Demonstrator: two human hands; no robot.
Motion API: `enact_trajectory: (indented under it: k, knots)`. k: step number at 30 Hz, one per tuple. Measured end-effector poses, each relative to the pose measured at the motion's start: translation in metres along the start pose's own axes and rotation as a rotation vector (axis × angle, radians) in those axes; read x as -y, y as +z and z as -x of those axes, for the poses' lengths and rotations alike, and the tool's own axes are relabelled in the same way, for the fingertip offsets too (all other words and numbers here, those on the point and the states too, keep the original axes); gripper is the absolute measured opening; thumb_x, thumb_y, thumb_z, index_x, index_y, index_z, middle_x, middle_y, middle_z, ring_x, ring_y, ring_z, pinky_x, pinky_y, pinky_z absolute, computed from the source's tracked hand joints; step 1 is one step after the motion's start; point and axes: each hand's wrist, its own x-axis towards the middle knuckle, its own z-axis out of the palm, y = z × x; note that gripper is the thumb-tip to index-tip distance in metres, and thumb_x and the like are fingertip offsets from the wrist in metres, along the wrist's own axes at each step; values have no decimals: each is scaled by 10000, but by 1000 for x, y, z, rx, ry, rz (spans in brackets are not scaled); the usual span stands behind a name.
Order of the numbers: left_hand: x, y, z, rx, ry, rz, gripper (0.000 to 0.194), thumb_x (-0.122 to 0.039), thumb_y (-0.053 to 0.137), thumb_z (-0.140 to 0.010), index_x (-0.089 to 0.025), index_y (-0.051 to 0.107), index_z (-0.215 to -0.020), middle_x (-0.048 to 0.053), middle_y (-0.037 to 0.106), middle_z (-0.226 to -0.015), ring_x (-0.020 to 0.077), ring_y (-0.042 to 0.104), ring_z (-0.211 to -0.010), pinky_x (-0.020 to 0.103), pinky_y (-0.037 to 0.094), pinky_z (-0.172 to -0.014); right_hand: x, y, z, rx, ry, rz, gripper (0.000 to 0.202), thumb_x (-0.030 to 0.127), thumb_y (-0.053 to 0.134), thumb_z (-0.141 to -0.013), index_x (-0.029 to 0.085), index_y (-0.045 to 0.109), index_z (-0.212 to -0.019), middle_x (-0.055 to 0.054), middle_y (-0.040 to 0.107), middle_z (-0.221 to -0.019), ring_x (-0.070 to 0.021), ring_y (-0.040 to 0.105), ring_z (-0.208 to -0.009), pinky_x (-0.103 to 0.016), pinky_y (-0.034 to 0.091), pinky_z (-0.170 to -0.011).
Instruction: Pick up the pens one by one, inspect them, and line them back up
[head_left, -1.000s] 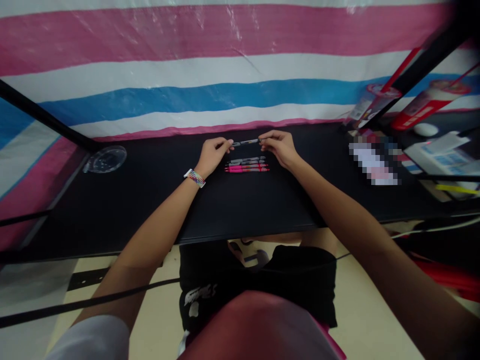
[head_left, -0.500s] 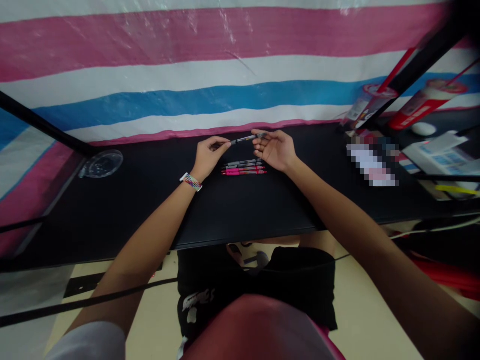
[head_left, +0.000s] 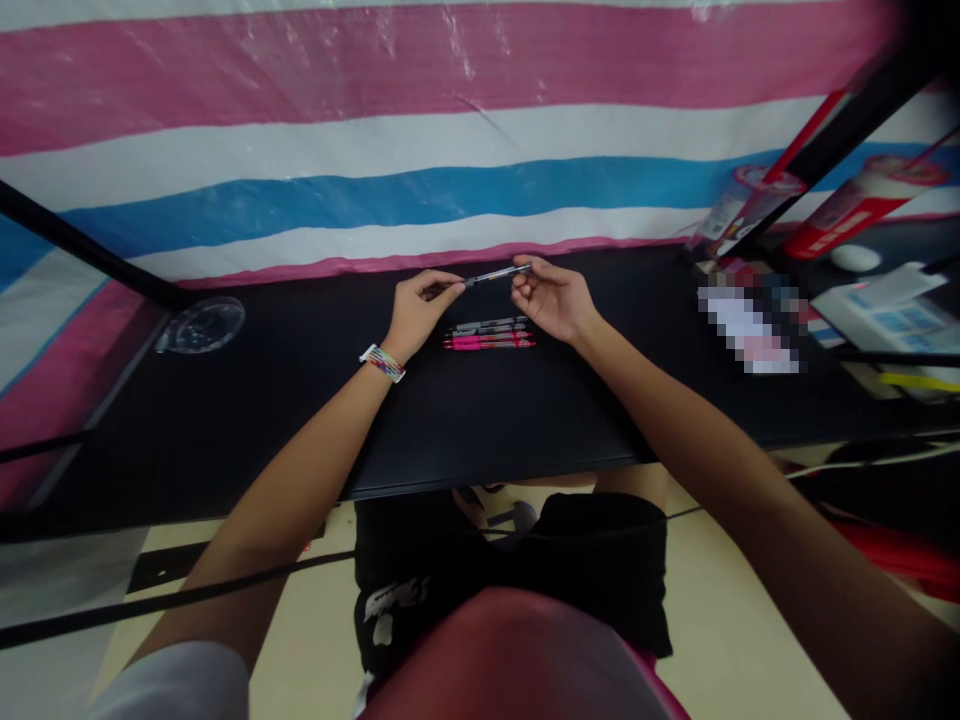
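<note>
"Left hand [head_left: 424, 310]: one, narrow, thumb and fingers pinched on the left end of a slim pen [head_left: 491, 276]. Multicoloured wristband [head_left: 382, 362] on the same arm."

"And the right hand [head_left: 553, 298]?"

"Also one. Fingers curled, fingertips at the slim pen's other end; whether they close on it, I cannot tell."

"Location of the slim pen?"

"Between both hands, slightly aslant, toward the back of the black surface [head_left: 487, 420], beyond the pens laid out there."

"List those."

"One group, lying side by side: grey-and-black pens [head_left: 487, 326] at the back, pink-and-red pens [head_left: 487, 343] nearest the person. Exact number: too small to tell."

"Far left?"

"One clear, round plastic piece [head_left: 202, 325], lying near the black frame bar [head_left: 90, 245]."

"Far right?"

"One clear cup [head_left: 746, 215] with a red straw [head_left: 806, 135]; one red cup [head_left: 847, 220]; one white rounded item [head_left: 855, 259] just in front of it."

"Backdrop?"

"Striped sheet [head_left: 450, 130]: pink, white, blue."
</note>
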Motion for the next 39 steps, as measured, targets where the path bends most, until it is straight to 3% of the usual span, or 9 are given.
enact_trajectory:
  k: [6,16,21,27,33,39]
  knots:
    - [1,1,-1,-14,-16,-17,145,-362,852,-940,-231,873,-998,59,879,-1007,205,792,-902,356,627,-874,1,3,1,-22,-11,69,242,444,723,-965,232,777,-1069,-59,788,-884,-224,760,-909,-394,669,-939]
    - [2,1,-1,-16,-10,-3,139,-362,853,-932,-234,864,-986,58,869,-993,204,779,-886,360,620,-862,1,5,0,-64,-42,186,199,453,767,-969,263,745,-1023,-37,779,-859,-221,769,-920,-384,667,-936]
    - [3,1,-1,9,-18,5,194,-421,842,-926,-230,855,-962,58,852,-939,204,757,-845,350,600,-812,4,4,-1,-64,-100,314,326,581,796,-948,263,782,-1019,-58,806,-906,-244,773,-938,-406,673,-907]
    - [-1,-2,0,66,-2,8,120,-353,848,-899,-242,831,-943,52,842,-975,204,749,-890,363,590,-855,12,-14,-2,-26,-310,769,224,405,936,-783,250,866,-928,-61,821,-918,-258,745,-879,-461,648,-903]
    - [-1,-3,3,197,11,-166,82,-320,808,-918,-281,845,-981,51,841,-979,239,728,-920,440,574,-947,20,-26,2,80,-298,1060,135,328,888,-774,255,880,-887,-64,839,-900,-277,756,-870,-494,620,-944]
    - [-4,-4,3,278,41,-288,45,-317,815,-898,-312,831,-856,38,819,-887,287,678,-916,526,535,-1046,22,-25,6,138,-295,1132,107,247,821,-779,282,896,-848,-39,827,-872,-263,730,-839,-491,581,-959]
